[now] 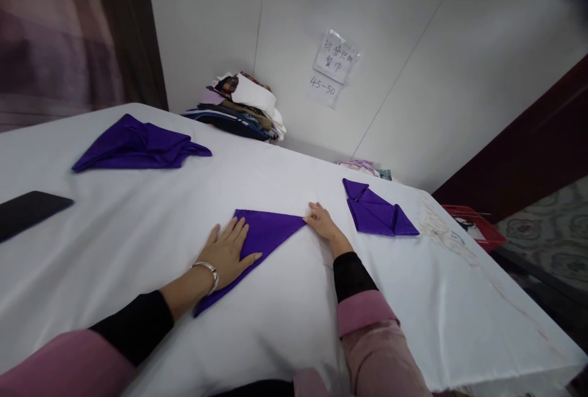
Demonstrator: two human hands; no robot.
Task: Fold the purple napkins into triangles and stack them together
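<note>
A purple cloth napkin [269,230], folded into a triangle, lies on the white tablecloth [294,323] in front of me. My left hand [228,254], with a silver bangle at its wrist, presses flat on the napkin's left part, fingers spread. At the napkin's right tip, my right hand [321,222] pinches the corner between thumb and fingers. To the right of that hand rests another purple napkin [374,212], its two ends folded over. A third purple napkin [138,144] lies loosely bunched at the far left.
A dark flat object [32,213] lies at the left edge. Beyond the table's back edge is a pile of folded clothes [243,106] against the wall. A red basket [482,225] stands past the right edge. Handwritten paper signs [335,57] hang on the wall.
</note>
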